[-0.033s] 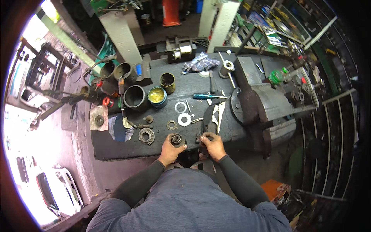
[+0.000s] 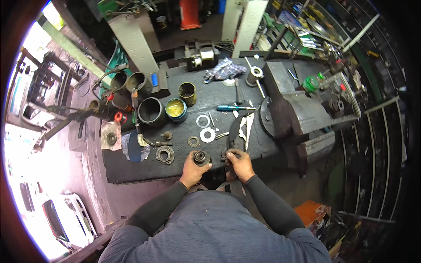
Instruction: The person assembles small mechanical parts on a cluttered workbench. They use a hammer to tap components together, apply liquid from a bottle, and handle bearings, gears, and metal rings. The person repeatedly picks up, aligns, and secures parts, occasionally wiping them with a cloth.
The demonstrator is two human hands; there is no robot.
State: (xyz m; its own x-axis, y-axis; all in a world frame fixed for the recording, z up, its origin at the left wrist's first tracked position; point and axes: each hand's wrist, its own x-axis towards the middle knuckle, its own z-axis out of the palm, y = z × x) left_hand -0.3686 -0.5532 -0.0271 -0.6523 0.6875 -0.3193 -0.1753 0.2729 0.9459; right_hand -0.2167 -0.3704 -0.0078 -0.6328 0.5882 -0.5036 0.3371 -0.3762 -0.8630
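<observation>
Along our dark worktop [image 2: 131,170], near side, our left grip [image 2: 190,171] clasps a metal housing [image 2: 200,156]; our right grip [image 2: 239,160] pinches a small part [image 2: 224,154] (kind unclear). We seem partway: a flanged ring [image 2: 158,154] lies loose, left.

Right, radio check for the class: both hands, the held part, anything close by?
Left hand gripping round metal part. Right hand at small dark piece, grip unclear. Flanged ring left of left hand, not touching.
</observation>
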